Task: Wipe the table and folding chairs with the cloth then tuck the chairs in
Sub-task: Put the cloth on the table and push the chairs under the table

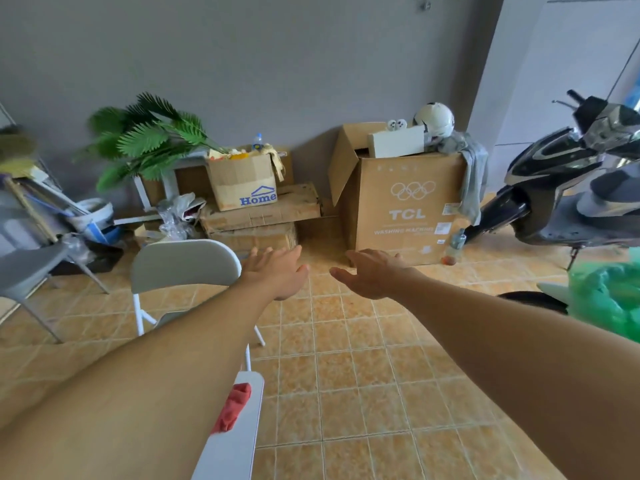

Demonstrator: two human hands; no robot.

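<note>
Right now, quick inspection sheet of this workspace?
Surface: white table, only its edge visible.
Job's things: red cloth lying on the table; folding chair standing pulled out; second grey chair at left.
Clutter: TCL box, Home box, plant, green bag.
Grippers: left hand and right hand open, empty, held over the floor.
Cables: nothing seen.
Surroundings: tiled floor, scooter at right.

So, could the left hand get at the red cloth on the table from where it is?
Probably yes. The left hand is open and holds nothing, stretched out past the red cloth, which lies uncovered on the white table beside that forearm; nothing blocks pulling back to it.
</note>
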